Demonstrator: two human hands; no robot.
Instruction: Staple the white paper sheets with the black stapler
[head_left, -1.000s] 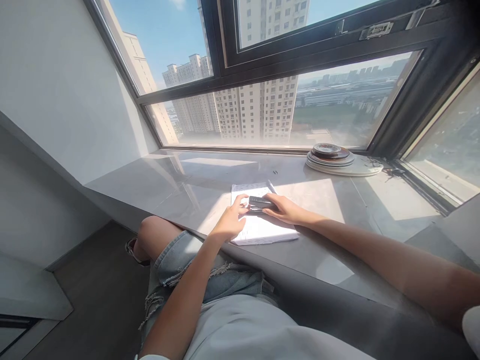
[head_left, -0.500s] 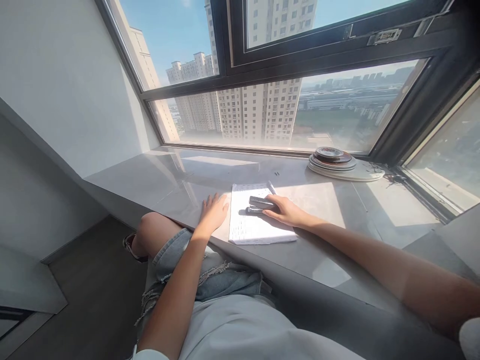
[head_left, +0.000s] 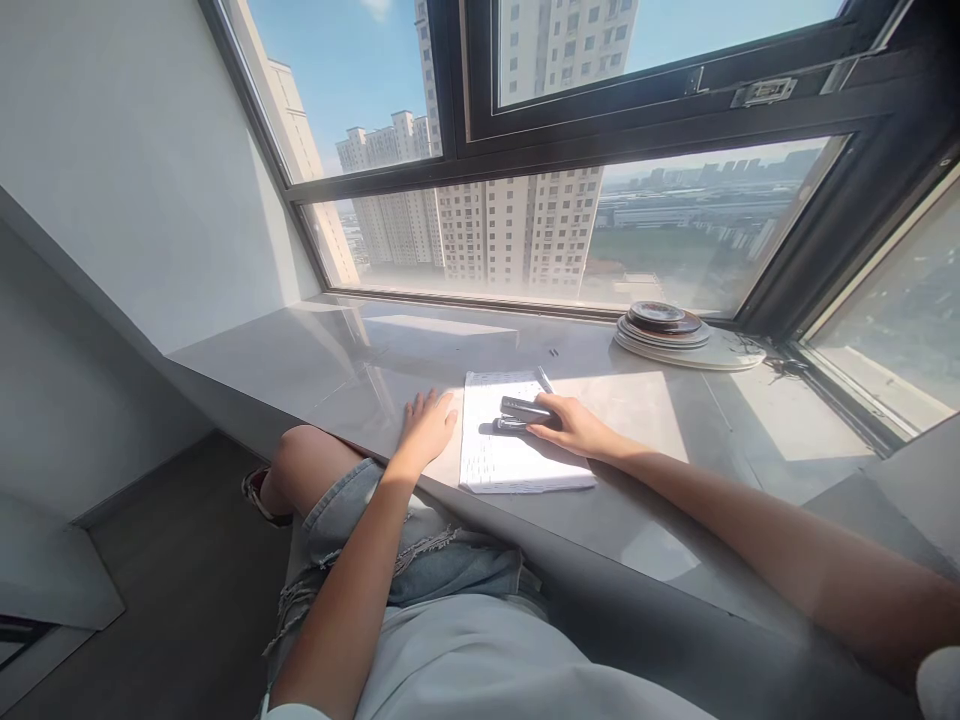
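Note:
A white sheaf of printed paper (head_left: 501, 455) lies on the grey stone window sill (head_left: 315, 350). On top of it rests a dark stapler (head_left: 523, 412). My right hand (head_left: 571, 425) lies over the stapler's right end, fingers curled on it. My left hand (head_left: 425, 428) rests flat on the sill just left of the paper, fingers spread and holding nothing.
A stack of plates (head_left: 664, 326) on a larger white plate (head_left: 731, 350) stands at the back right of the sill. A small dark bit (head_left: 553, 352) lies behind the paper. My bent knee in torn denim shorts (head_left: 390, 540) presses against the sill's front edge.
My left hand has left the stapler and paper and moved left onto the bare sill, where it lies flat. My right hand has stayed on the stapler.

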